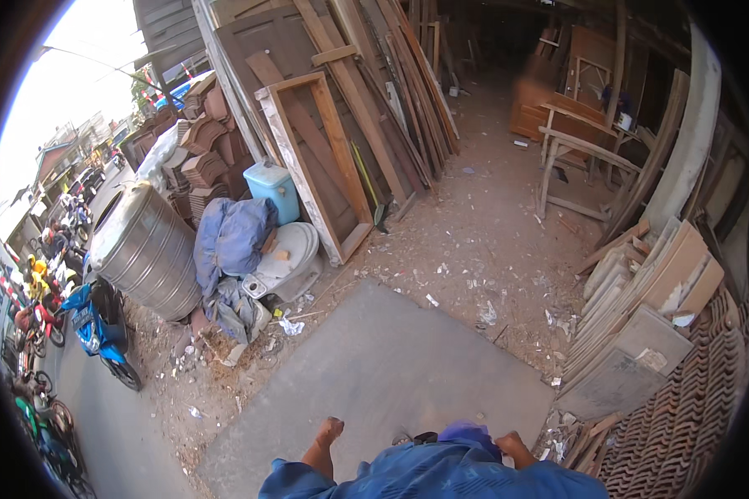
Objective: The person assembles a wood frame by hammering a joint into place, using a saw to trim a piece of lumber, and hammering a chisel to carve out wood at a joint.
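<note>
My left hand point(330, 430) is held out from my side above the grey concrete slab point(391, 349). Its fingers look curled in, and nothing shows in them. On the other side, my right hand point(510, 441) hangs beside a patch of purple cloth point(466, 432) at the front of my blue shirt point(441, 474). That hand also looks closed, with no object visible in it. Part of a dark shoe point(425, 437) shows below me. Neither hand touches any of the stacked goods around the slab.
A metal drum point(146, 249), blue tarp point(231, 235), grey toilet bowl point(285, 264) and light-blue cistern point(272, 190) stand left. A wooden frame point(341, 158) leans behind. Slabs point(632, 320) and roof tiles point(682, 424) line the right. Parked motorbikes point(100, 328) edge the road.
</note>
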Tool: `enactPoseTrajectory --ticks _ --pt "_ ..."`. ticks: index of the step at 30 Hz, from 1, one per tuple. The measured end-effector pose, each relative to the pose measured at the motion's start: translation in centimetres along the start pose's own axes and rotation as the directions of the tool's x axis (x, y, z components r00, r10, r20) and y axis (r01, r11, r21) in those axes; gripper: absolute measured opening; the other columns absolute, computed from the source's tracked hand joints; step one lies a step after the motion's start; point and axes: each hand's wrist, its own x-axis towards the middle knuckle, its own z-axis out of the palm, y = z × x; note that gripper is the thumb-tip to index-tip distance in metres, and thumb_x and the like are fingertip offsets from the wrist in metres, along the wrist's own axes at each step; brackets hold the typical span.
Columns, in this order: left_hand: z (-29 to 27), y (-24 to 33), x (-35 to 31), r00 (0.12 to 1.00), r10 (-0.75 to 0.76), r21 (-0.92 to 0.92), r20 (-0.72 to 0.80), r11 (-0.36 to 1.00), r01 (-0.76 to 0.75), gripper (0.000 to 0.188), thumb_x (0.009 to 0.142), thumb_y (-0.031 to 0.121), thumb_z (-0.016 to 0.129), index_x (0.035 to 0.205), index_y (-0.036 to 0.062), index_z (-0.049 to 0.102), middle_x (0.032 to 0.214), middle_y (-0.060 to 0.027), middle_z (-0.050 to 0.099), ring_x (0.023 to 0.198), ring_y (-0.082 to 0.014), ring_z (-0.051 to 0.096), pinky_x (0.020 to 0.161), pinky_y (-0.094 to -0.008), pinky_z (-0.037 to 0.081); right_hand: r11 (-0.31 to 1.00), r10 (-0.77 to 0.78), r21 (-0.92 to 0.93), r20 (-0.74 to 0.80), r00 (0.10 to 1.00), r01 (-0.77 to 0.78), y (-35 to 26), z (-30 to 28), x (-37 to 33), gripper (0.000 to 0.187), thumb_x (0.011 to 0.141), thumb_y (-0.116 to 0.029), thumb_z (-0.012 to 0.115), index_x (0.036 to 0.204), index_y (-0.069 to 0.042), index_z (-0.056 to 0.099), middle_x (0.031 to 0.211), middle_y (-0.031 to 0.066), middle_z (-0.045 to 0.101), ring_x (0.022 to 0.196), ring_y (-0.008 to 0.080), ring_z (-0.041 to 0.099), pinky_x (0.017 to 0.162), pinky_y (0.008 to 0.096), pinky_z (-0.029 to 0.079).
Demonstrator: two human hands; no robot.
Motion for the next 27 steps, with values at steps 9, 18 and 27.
enactPoseTrajectory --ticks 9,18,27 --pt "3.4 7.5 39.3 0.895 -0.209 0.476 -0.394 0.787 0.393 0.042 0.092 0.033 0.064 0.122 0.0031 0.062 0.092 -0.0149 0.073 0.077 -0.0216 0.071 0.072 -0.0347 0.055 0.917 0.359 0.190 -0.013 0.933 -0.350 -6.6 -8.9 13.8 0.023 0.088 -0.014 0.070 0.069 -0.002 0.063 0.064 0.0093 0.062 0.054 0.0193 0.061 0.046 0.0356 0.047" --pt "9.6 4.3 40.9 0.904 -0.391 0.961 0.172 0.267 -0.067 0.022 0.079 0.015 0.058 0.092 0.0018 0.069 0.088 -0.0149 0.070 0.079 -0.0293 0.070 0.062 -0.0444 0.058 0.822 -0.115 0.531 -0.201 0.973 0.207 -26.4 -28.1 41.7 0.009 0.072 -0.006 0.064 0.064 -0.007 0.062 0.060 0.0053 0.058 0.055 0.0179 0.056 0.049 0.0363 0.046" --pt "7.3 7.3 45.0 0.323 -0.782 0.213 -0.534 0.245 0.946 0.017 0.083 0.018 0.061 0.089 0.0027 0.067 0.078 -0.0147 0.066 0.084 -0.0269 0.070 0.068 -0.0421 0.058 0.940 -0.291 -0.233 -0.172 0.941 0.248 -46.0 -32.6 50.3 0.009 0.068 -0.004 0.057 0.062 -0.005 0.064 0.058 0.0054 0.060 0.057 0.0178 0.061 0.054 0.0371 0.048"
